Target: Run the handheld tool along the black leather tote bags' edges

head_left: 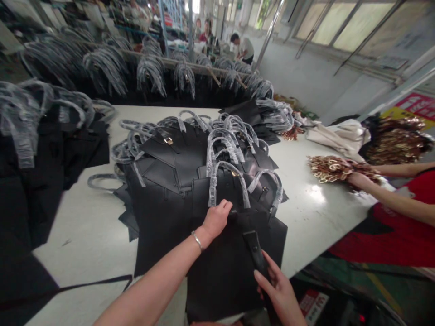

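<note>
Black bag panels with plastic-wrapped handles lie piled on the pale table. My left hand [217,219], a bracelet at its wrist, is closed at the base of a wrapped handle [231,170] on the top black panel [217,280]; what its fingers grip is too small to make out. Lower right, my right hand [277,285] holds a black strap [254,249] between thumb and fingers, its broad end with a round snap pointing up over the panel.
At the right, a person in red [408,222] handles a bundle of copper-coloured pieces [329,170] on the white table [306,226]. More black bags [81,140] lie at the left. Rows of wrapped handles [105,68] hang behind the table.
</note>
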Action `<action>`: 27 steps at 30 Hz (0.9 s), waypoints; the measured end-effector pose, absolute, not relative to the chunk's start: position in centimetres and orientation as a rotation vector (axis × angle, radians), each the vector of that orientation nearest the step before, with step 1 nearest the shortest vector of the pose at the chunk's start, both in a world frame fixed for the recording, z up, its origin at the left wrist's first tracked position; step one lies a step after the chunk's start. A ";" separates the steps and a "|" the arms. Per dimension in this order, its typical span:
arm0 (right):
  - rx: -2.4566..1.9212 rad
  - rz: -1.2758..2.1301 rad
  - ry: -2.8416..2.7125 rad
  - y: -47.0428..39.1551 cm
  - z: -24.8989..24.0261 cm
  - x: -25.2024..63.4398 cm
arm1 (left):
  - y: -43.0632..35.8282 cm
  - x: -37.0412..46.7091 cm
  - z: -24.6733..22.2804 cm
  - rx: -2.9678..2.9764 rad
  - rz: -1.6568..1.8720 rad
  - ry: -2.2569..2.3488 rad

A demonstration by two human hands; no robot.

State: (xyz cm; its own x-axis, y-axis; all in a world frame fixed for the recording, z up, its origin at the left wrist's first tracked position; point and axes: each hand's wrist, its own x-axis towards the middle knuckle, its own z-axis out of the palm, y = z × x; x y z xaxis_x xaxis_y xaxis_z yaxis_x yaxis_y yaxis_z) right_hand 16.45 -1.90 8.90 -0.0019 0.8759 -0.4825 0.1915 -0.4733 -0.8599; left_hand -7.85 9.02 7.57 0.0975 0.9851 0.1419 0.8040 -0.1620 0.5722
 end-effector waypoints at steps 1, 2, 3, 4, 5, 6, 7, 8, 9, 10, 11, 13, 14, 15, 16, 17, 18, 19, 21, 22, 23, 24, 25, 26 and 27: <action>-1.700 1.514 -1.097 -1.6 9.1 16.6 | 8.3 -7.8 7.6 1.976 0.875 1.644; -1.703 1.513 -1.085 -1.3 9.4 16.7 | 7.5 -7.6 7.5 1.871 1.049 1.524; -1.709 1.518 -1.071 -1.1 9.6 16.8 | 6.7 -7.4 7.4 1.719 1.209 1.423; -1.714 1.521 -1.059 -0.9 9.9 16.8 | 6.0 -7.1 7.3 1.533 1.335 1.358; -1.717 1.527 -1.052 -0.7 10.2 16.8 | 5.3 -6.7 7.1 1.326 1.429 1.326; -1.715 1.532 -1.050 -0.6 10.4 16.7 | 4.8 -6.4 6.9 1.116 1.494 1.306; -1.710 1.536 -1.054 -0.5 10.7 16.5 | 4.4 -6.0 6.7 0.918 1.539 1.290; -1.704 1.539 -1.060 -0.4 11.1 16.2 | 4.1 -5.7 6.6 0.748 1.565 1.273; -1.694 1.538 -1.069 -0.3 11.4 15.9 | 3.8 -5.4 6.4 0.608 1.578 1.254; -1.682 1.542 -1.082 -0.2 11.8 15.5 | 3.6 -5.2 6.3 0.496 1.576 1.231; -1.671 1.553 -1.096 -0.1 12.2 15.0 | 3.4 -5.0 6.3 0.410 1.557 1.210; -1.658 1.584 -1.124 0.2 13.2 14.1 | 3.0 -4.9 6.3 0.307 1.488 1.173; -1.655 1.609 -1.141 0.3 13.7 13.8 | 2.9 -4.9 6.3 0.291 1.455 1.153; -1.652 1.642 -1.163 0.5 14.1 13.4 | 2.7 -5.0 6.3 0.299 1.435 1.136; -1.646 1.671 -1.185 0.6 14.5 13.2 | 2.7 -5.1 6.3 0.326 1.427 1.123; -1.636 1.694 -1.210 0.7 14.8 13.0 | 2.6 -5.2 6.3 0.367 1.430 1.112; -1.623 1.716 -1.234 0.8 15.0 12.8 | 2.6 -5.2 6.3 0.411 1.439 1.106; -1.612 1.736 -1.255 0.9 15.1 12.7 | 2.6 -5.2 6.3 0.456 1.444 1.102; -1.598 1.777 -1.288 1.1 15.1 12.4 | 2.7 -5.0 6.0 0.547 1.445 1.106; -1.592 1.797 -1.300 1.2 15.1 12.1 | 2.7 -4.8 5.9 0.598 1.440 1.112; -1.588 1.804 -1.307 1.3 15.0 11.9 | 2.6 -4.7 5.8 0.657 1.431 1.123; -1.584 1.794 -1.304 1.5 14.9 11.6 | 2.6 -4.5 5.6 0.727 1.412 1.141; -1.581 1.764 -1.293 1.7 14.9 11.4 | 2.6 -4.5 5.5 0.821 1.384 1.169; -1.582 1.717 -1.273 2.0 14.9 11.3 | 2.6 -4.6 5.5 0.944 1.346 1.213; -1.589 1.659 -1.248 2.2 15.0 11.3 | 2.7 -4.8 5.5 1.095 1.297 1.285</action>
